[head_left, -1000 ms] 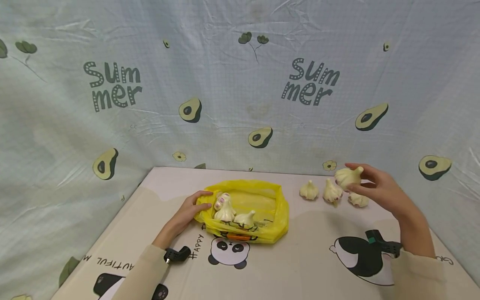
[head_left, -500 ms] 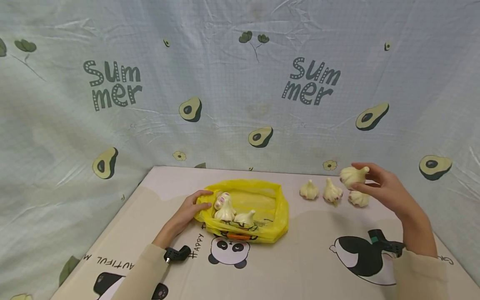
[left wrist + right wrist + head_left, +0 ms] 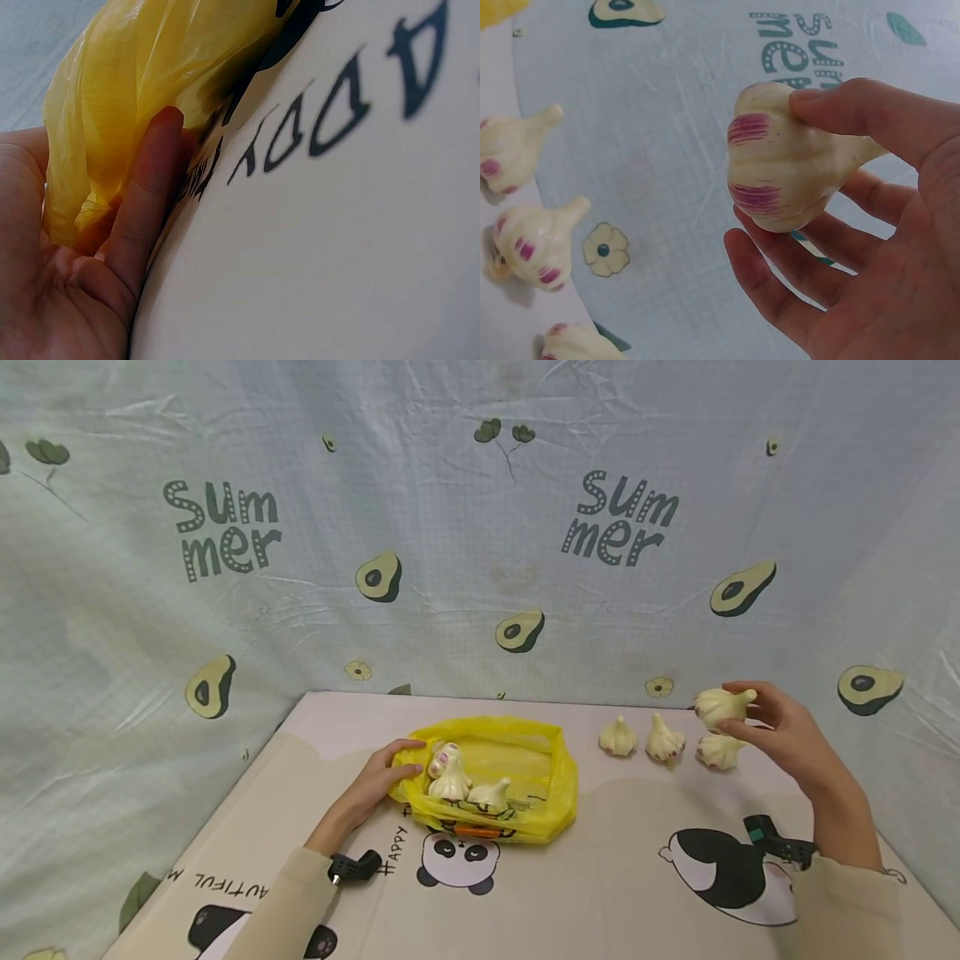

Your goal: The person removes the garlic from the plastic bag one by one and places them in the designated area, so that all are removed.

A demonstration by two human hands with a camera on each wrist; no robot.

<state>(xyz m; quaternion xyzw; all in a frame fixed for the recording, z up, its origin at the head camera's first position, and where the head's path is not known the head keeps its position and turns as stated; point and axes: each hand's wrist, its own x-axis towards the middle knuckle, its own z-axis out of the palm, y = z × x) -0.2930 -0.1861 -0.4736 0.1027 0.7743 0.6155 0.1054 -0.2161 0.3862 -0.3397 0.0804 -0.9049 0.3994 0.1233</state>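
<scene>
Garlic bulb, held aloft
Cream skin, purple streaks; right hand pinches it. Left hand grips yellow bag.

Head view overhead, forward-down; both wrist views close-up.

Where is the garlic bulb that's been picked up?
In the head view it's at far right, held in the right hand: the garlic bulb is off the table, just above the rightmost of three bulbs lying there.
</scene>
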